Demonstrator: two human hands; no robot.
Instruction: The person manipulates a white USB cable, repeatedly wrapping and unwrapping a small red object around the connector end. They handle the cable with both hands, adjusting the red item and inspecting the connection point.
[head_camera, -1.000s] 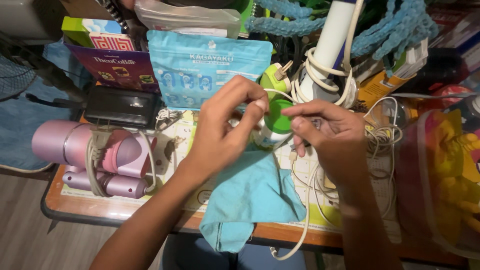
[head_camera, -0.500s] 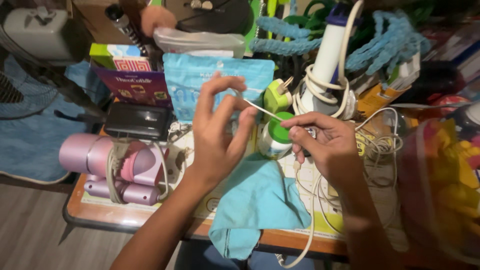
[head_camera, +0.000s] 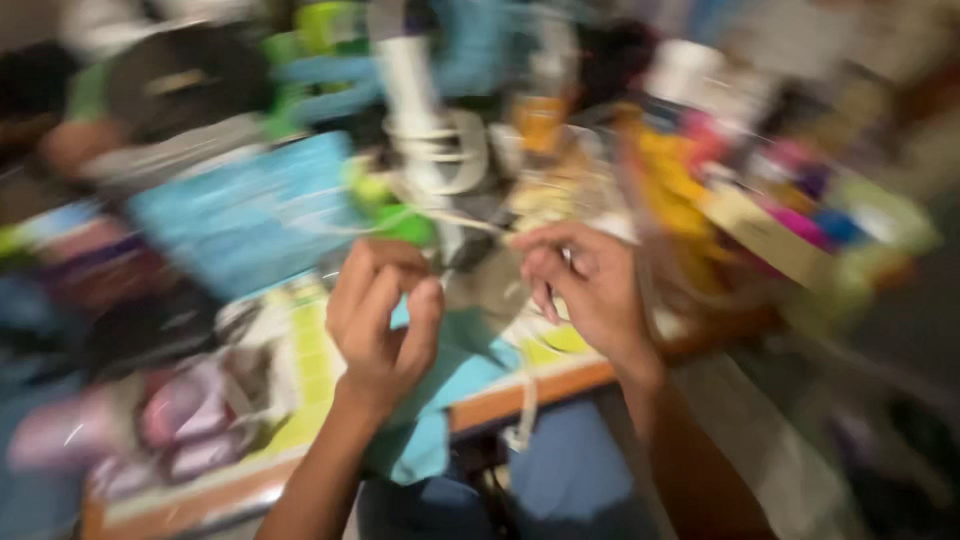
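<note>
Pinching a pale cord (head_camera: 455, 218), both hands' fingers (head_camera: 545, 268) close narrow over blurred clutter.

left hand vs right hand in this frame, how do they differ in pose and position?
The left hand shows its back, fingers curled inward over the teal cloth; the right hand sits a little higher, fingertips bunched and pointing left. A pale cord runs to the right hand's fingertips; motion blur hides whether the left hand also grips it. The left hand is over the table's middle, the right hand nearer its right edge. Both are bare, raised, and close together.
</note>
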